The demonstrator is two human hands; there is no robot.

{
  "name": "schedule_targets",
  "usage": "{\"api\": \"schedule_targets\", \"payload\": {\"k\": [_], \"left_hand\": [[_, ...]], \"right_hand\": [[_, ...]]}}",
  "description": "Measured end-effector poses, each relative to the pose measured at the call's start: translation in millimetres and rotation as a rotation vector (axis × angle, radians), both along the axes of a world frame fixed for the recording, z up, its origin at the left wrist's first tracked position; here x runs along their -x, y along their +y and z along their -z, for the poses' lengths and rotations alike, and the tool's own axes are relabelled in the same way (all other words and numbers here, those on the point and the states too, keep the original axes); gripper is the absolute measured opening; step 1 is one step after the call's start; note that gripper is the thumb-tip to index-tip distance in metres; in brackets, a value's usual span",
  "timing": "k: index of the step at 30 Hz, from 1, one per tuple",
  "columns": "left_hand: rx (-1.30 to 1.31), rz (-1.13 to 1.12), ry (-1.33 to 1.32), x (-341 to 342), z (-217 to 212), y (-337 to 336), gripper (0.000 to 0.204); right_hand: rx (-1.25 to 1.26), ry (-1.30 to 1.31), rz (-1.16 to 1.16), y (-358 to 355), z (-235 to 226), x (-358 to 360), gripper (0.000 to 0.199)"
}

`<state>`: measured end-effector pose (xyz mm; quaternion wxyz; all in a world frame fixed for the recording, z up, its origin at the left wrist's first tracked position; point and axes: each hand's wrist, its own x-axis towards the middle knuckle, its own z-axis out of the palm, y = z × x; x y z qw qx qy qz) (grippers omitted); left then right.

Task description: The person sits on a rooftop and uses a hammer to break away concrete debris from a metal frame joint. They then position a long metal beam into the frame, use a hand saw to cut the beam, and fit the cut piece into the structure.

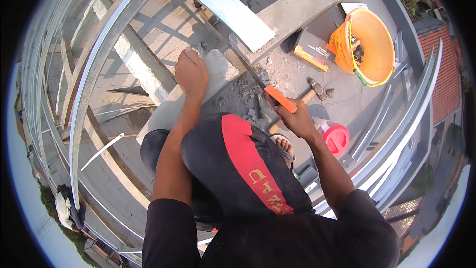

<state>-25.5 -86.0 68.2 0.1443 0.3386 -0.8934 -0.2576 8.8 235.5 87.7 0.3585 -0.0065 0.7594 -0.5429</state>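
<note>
My right hand (297, 118) is wrapped round the orange handle of a hand saw (280, 99). The saw's dark, narrow blade runs up and left to the end of a grey concrete ledge (213, 80), beside the underside of a metal strip. On that ledge, left of the blade, rests my left hand (192, 72) with its fingers curled in; whatever they may hold is hidden. A silvery sheet-metal channel (225, 7) reaches in from above and ends just over the saw's blade. Broken concrete bits (250, 92) lie under and beside the blade.
To the right lie a hammer (316, 91), an orange bucket (364, 44) with things inside, a black box (312, 49) and a red-lidded container (334, 136). Long metal channels (404, 131) line the right side. Timber beams and open drops are at left; a person (69, 208) is far below.
</note>
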Motion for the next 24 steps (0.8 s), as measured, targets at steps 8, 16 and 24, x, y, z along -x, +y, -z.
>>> {"api": "schedule_targets", "payload": {"k": [8,16,24], "left_hand": [[0.010,-0.018,-0.084,14,-7,2,0.052],[0.043,0.045,-0.334,18,-19,8,0.058],[0.119,0.066,-0.382,23,-13,14,0.057]], "right_hand": [[0.015,0.073,0.030,15,-65,-30,0.023],[-0.197,0.246,-0.022,31,17,-34,0.022],[-0.130,0.253,0.075,-7,40,-9,0.021]]}}
